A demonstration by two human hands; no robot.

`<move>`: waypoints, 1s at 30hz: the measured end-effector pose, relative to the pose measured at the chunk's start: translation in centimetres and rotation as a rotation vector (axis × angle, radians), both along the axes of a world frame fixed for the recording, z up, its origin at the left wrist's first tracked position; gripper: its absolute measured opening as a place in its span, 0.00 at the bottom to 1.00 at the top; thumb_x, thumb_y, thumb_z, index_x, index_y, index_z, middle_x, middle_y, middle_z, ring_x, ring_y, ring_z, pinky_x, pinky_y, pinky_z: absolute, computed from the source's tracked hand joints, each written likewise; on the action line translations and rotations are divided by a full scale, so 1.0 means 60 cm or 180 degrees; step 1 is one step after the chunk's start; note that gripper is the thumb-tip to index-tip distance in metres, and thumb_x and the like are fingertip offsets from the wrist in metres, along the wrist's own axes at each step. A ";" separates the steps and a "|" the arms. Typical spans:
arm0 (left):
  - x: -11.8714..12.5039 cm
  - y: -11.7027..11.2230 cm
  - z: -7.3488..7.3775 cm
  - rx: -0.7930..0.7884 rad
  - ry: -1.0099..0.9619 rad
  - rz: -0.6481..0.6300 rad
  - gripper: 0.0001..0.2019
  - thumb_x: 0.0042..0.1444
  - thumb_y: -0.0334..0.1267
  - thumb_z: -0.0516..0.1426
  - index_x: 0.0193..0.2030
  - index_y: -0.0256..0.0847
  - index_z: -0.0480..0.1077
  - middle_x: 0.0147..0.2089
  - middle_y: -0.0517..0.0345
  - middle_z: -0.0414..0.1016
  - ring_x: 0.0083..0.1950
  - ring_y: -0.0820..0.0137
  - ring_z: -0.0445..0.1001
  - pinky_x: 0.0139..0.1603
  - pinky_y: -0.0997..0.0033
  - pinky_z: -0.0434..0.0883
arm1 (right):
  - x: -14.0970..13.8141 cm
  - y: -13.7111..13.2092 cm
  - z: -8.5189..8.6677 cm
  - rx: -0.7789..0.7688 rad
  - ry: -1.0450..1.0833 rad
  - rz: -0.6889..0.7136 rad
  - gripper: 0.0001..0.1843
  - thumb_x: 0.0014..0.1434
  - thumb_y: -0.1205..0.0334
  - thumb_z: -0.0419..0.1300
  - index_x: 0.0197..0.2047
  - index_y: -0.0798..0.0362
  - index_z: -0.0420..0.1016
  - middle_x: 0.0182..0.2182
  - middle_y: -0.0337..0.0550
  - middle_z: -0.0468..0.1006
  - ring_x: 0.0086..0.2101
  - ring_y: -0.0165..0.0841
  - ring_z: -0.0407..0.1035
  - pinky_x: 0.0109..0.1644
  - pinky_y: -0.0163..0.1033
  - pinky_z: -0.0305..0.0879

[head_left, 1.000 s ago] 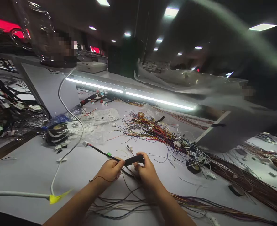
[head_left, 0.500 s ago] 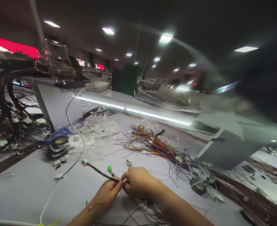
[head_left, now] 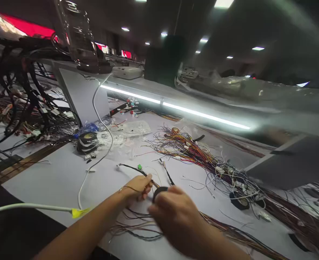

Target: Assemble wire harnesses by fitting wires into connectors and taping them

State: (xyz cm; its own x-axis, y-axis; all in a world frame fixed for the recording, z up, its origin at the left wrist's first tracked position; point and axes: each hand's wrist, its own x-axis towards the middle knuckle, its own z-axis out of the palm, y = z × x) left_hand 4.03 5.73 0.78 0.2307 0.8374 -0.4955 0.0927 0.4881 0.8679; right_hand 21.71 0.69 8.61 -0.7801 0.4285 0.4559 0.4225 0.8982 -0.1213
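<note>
My left hand pinches a thin black-wrapped wire bundle that runs left across the white table to a small white connector, with a green connector beside it. My right hand, blurred and close to the camera, grips a roll of black tape right against the bundle beside the left fingers. Loose dark wires trail under both wrists.
A heap of coloured wires spreads across the table to the right. Black tape rolls lie at left and right. A white cable with a yellow tag crosses the near left edge. A lit shelf strip spans the back.
The view swung left and down. My right hand came nearer the camera with the tape roll, circling the bundle. My left hand kept its pinch on the bundle.
</note>
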 end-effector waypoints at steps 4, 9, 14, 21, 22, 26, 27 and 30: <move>-0.036 0.005 0.042 -0.0558 -0.0551 -0.1017 0.34 0.45 0.60 0.63 0.55 0.42 0.64 0.38 0.52 0.79 0.23 0.71 0.73 0.17 0.77 0.59 | 0.128 0.098 -0.046 0.0118 -0.0807 -0.1157 0.12 0.61 0.71 0.53 0.31 0.51 0.75 0.28 0.41 0.72 0.26 0.29 0.62 0.38 0.40 0.53; -0.068 0.049 0.058 -0.0115 0.0015 -0.2082 0.36 0.48 0.47 0.65 0.64 0.45 0.60 0.46 0.51 0.79 0.27 0.73 0.75 0.21 0.77 0.64 | 0.209 0.131 -0.120 0.0216 -0.1044 -0.1786 0.29 0.59 0.76 0.52 0.61 0.44 0.67 0.40 0.45 0.76 0.38 0.37 0.68 0.48 0.46 0.54; -0.087 0.082 0.046 0.0201 0.0949 -0.2511 0.14 0.49 0.46 0.63 0.39 0.40 0.79 0.26 0.57 0.77 0.22 0.71 0.71 0.21 0.75 0.61 | 0.145 0.090 -0.109 -0.0248 -0.0058 -0.1263 0.16 0.63 0.69 0.52 0.53 0.52 0.72 0.44 0.50 0.75 0.43 0.38 0.67 0.48 0.42 0.61; -0.109 0.066 0.045 0.0748 0.1315 -0.2648 0.08 0.44 0.39 0.65 0.33 0.45 0.81 0.32 0.61 0.81 0.33 0.68 0.73 0.35 0.74 0.65 | 0.052 0.035 -0.096 -0.1002 -0.0573 -0.0452 0.10 0.62 0.68 0.54 0.41 0.47 0.76 0.31 0.40 0.75 0.33 0.32 0.65 0.34 0.35 0.55; -0.109 0.064 0.045 0.0783 0.1316 -0.2661 0.08 0.45 0.39 0.64 0.34 0.45 0.81 0.33 0.61 0.81 0.34 0.68 0.74 0.36 0.74 0.65 | 0.045 0.034 -0.096 -0.0980 -0.0746 -0.0375 0.10 0.61 0.68 0.55 0.39 0.47 0.76 0.31 0.39 0.74 0.32 0.32 0.65 0.33 0.36 0.54; -0.106 0.057 0.054 0.0820 0.1213 -0.2732 0.11 0.49 0.43 0.62 0.39 0.45 0.80 0.37 0.60 0.82 0.39 0.66 0.76 0.40 0.74 0.67 | 0.023 0.042 -0.101 -0.0787 -0.1143 -0.0378 0.08 0.59 0.69 0.58 0.29 0.50 0.74 0.30 0.39 0.73 0.32 0.32 0.63 0.31 0.37 0.49; -0.105 0.055 0.057 0.0813 0.1174 -0.2754 0.12 0.50 0.44 0.62 0.41 0.46 0.80 0.38 0.60 0.82 0.40 0.66 0.76 0.42 0.74 0.67 | 0.017 0.045 -0.104 -0.0782 -0.1116 -0.0476 0.08 0.58 0.69 0.58 0.29 0.51 0.73 0.30 0.39 0.73 0.32 0.32 0.63 0.31 0.37 0.49; -0.105 0.050 0.065 0.0814 0.1119 -0.2779 0.13 0.52 0.46 0.61 0.43 0.48 0.80 0.42 0.61 0.82 0.44 0.65 0.76 0.45 0.74 0.67 | 0.000 0.050 -0.114 -0.0888 -0.0789 -0.0893 0.07 0.58 0.69 0.57 0.31 0.51 0.74 0.32 0.39 0.73 0.33 0.32 0.64 0.32 0.36 0.51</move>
State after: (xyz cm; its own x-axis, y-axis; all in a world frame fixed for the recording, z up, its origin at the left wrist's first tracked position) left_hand -2.30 8.74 4.69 0.6949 0.5338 -0.4818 0.6062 -0.0746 0.7918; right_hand 21.71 3.71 1.75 -0.6874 0.7182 0.1077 0.6912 0.6925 -0.2067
